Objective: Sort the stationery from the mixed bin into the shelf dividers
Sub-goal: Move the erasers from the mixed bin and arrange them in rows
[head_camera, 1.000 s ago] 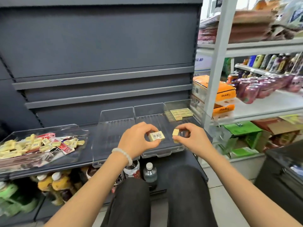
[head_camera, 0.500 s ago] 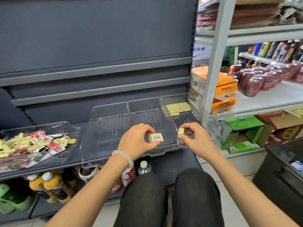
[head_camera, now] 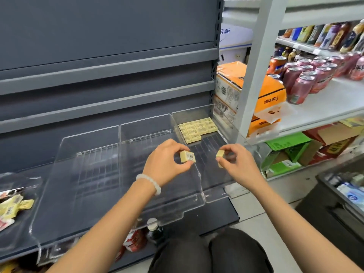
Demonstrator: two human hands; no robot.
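My left hand [head_camera: 165,161] pinches a small yellow eraser with a barcode label [head_camera: 187,156] over the middle clear divider [head_camera: 137,138]. A little to the right, my right hand [head_camera: 235,164] pinches another yellow eraser [head_camera: 220,153] above the right-most divider [head_camera: 214,191]. Several matching erasers [head_camera: 198,129] lie in neat rows at the back of that right divider. The mixed bin [head_camera: 29,184] sits at the far left with yellow erasers [head_camera: 13,206] and red packets in it, partly cut off.
The dividers stand on a dark grey shelf [head_camera: 216,215] with grey back panels. A white rack post [head_camera: 254,71] rises on the right, with orange boxes [head_camera: 262,89] and pink cans [head_camera: 307,79] beyond. Bottles [head_camera: 154,229] sit below the shelf. My knees are at the bottom.
Both hands have moved forward and slightly right over the dividers, each still holding its eraser. The camera has swung right, pushing the mixed bin toward the left edge.
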